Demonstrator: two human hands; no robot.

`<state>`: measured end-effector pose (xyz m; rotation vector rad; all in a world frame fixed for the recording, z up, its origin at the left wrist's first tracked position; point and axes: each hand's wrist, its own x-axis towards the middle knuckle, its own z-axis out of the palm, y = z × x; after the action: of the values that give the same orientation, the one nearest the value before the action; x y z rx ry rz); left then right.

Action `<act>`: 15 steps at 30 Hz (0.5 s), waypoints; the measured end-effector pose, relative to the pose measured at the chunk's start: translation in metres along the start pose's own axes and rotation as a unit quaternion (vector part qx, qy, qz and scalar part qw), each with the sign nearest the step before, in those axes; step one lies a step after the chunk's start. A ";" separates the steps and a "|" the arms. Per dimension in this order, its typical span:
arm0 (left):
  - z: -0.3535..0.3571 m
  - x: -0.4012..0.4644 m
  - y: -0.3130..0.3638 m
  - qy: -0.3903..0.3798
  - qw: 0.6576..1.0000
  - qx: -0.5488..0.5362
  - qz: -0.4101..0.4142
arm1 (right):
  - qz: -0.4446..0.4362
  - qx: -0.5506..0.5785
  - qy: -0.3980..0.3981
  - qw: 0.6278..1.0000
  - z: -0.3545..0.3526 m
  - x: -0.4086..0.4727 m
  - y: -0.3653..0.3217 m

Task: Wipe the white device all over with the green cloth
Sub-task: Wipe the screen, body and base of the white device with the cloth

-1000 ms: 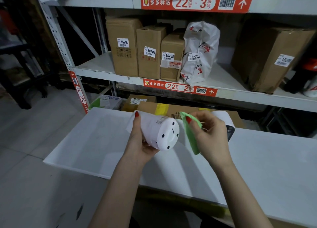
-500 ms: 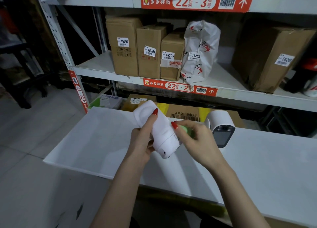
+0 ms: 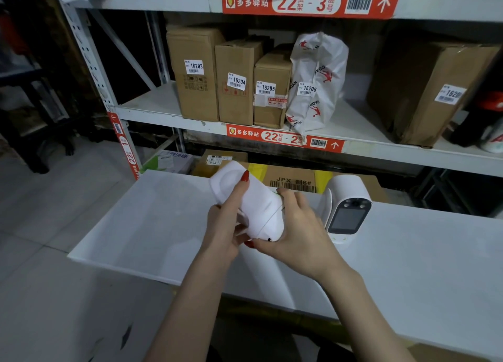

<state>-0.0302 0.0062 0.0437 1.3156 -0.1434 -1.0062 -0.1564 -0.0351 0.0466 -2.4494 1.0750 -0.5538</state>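
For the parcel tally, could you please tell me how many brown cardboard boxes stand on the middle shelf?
4: box 16203, box 16204 and box 16205 stand side by side at the left; a larger box stands at the right. Others may be hidden behind.

On my white desk (image 3: 408, 266) a second camera unit (image 3: 347, 209) stands with its dark screen toward me. Behind it, a shelf (image 3: 367, 141) carries three labelled boxes (image 3: 236, 81), a white bag (image 3: 317, 81) and a bigger box (image 3: 427, 89).
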 end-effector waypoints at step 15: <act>-0.006 -0.009 0.021 -0.027 0.989 0.057 0.137 | 0.131 0.447 -0.045 0.884 -0.020 0.004 0.005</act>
<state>-0.0203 0.0148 0.0635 1.3304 -0.4172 -0.8086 -0.1672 -0.0452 0.0612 -1.4815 0.8226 -0.6487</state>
